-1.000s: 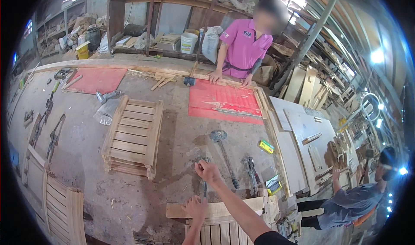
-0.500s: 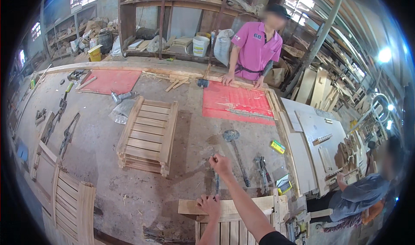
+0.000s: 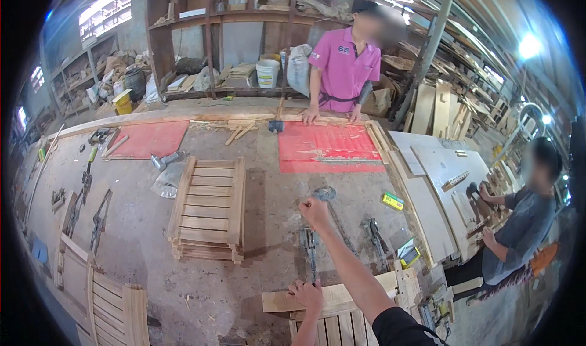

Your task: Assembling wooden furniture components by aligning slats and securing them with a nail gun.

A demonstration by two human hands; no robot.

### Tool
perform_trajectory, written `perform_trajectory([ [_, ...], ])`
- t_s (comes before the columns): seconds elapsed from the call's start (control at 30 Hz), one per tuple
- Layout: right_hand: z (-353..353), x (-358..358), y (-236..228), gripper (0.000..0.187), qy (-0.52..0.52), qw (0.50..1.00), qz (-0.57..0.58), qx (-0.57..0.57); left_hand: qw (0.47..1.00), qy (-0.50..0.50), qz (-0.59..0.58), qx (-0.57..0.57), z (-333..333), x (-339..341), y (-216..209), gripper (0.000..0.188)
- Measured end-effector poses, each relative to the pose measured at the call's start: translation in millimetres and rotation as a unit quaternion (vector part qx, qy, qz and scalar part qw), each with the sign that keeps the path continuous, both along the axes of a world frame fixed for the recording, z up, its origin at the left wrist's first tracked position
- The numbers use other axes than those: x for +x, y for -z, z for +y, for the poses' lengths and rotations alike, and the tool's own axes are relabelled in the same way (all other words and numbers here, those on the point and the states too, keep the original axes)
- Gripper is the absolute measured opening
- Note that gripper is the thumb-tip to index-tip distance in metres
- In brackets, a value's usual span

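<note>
A slatted wooden frame [image 3: 342, 331] lies at the near edge of the table, a loose-looking pale board [image 3: 278, 301] along its far side. My left hand [image 3: 307, 297] rests on that board, fingers curled round the near end of a dark metal clamp [image 3: 312, 257]. The clamp stretches away from me over the table. Beyond its far end, my right hand [image 3: 314, 213] is closed in a fist; what it grips, if anything, is too small to make out. Just past that fist lies a mallet with a dark head [image 3: 324, 193], its handle partly hidden by my right forearm.
Stacked slatted frames [image 3: 210, 205] stand left of centre, another slatted frame [image 3: 116, 306] at near left. Pliers-like tools [image 3: 376, 236] and a yellow-green box [image 3: 393, 201] lie to the right. Across the table a co-worker in pink [image 3: 345, 65] leans near a red sheet [image 3: 329, 144]; another person [image 3: 519, 218] works at right.
The view has shifted. My right fist has moved farther from the left hand, and more of the clamp shows between them. The person at right has turned towards the boards.
</note>
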State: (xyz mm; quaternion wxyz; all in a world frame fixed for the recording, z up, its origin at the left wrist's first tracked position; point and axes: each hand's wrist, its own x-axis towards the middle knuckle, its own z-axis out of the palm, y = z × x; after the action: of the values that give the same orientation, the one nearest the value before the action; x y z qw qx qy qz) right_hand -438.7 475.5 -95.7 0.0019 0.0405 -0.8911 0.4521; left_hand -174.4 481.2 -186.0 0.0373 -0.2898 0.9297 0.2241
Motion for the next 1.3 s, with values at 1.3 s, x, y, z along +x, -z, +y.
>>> perform_trajectory([
  [1.3,47.1,114.9,83.4,0.018,-0.189,0.933,0.285,-0.111,0.969,0.165,0.176,-0.048,-13.9,3.4,34.7,0.032],
])
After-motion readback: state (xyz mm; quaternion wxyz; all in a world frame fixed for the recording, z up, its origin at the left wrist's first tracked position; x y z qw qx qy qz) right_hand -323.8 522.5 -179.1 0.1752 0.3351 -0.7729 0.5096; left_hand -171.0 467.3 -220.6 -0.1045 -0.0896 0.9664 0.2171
